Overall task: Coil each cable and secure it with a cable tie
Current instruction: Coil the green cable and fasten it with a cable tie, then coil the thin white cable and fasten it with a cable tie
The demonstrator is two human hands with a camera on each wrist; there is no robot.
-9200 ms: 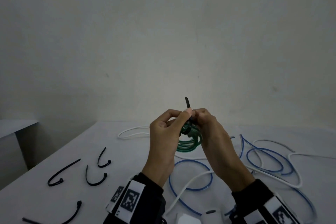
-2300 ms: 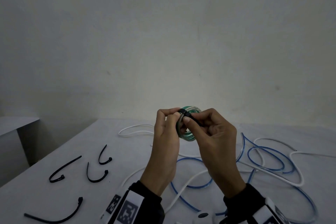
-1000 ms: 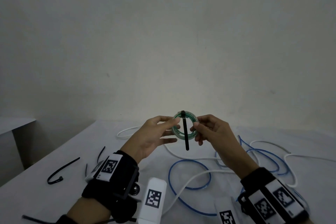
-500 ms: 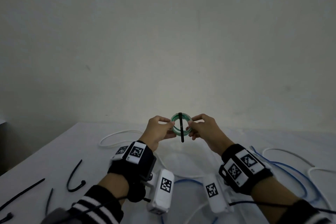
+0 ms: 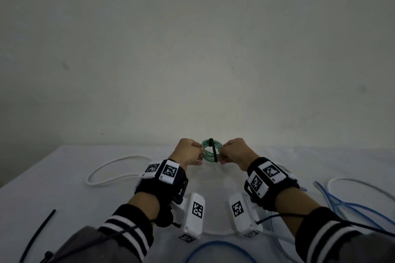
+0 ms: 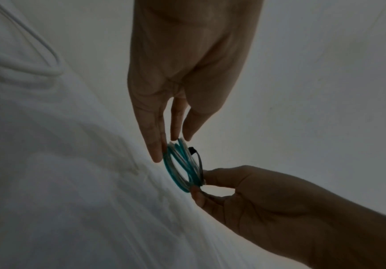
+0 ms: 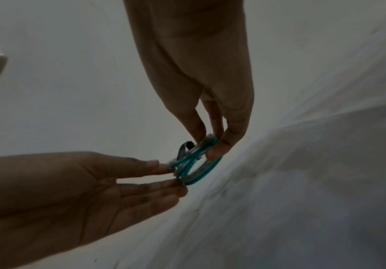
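Observation:
A small green cable coil (image 5: 207, 158) with a black cable tie (image 5: 213, 151) across it is held upright over the far middle of the white table (image 5: 53, 177). My left hand (image 5: 200, 152) pinches the coil's left side and my right hand (image 5: 222, 152) pinches its right side. In the left wrist view, the left hand (image 6: 173, 145) holds the coil (image 6: 171, 174) between thumb and fingertips. In the right wrist view, the right hand (image 7: 210, 145) pinches the coil (image 7: 201, 174) the same way. The tie's tail hangs down past the ring.
A loose white cable (image 5: 115, 168) loops on the table to the left. Blue cables (image 5: 352, 209) and more white cable lie tangled at the right and near edge. Spare black cable ties (image 5: 40, 230) lie at the near left. A wall rises behind the table.
The tie's tail, first sticking up between my fingers, now hangs across the coil. Both hands shifted to the coil's sides and reached farther out and lower over the table.

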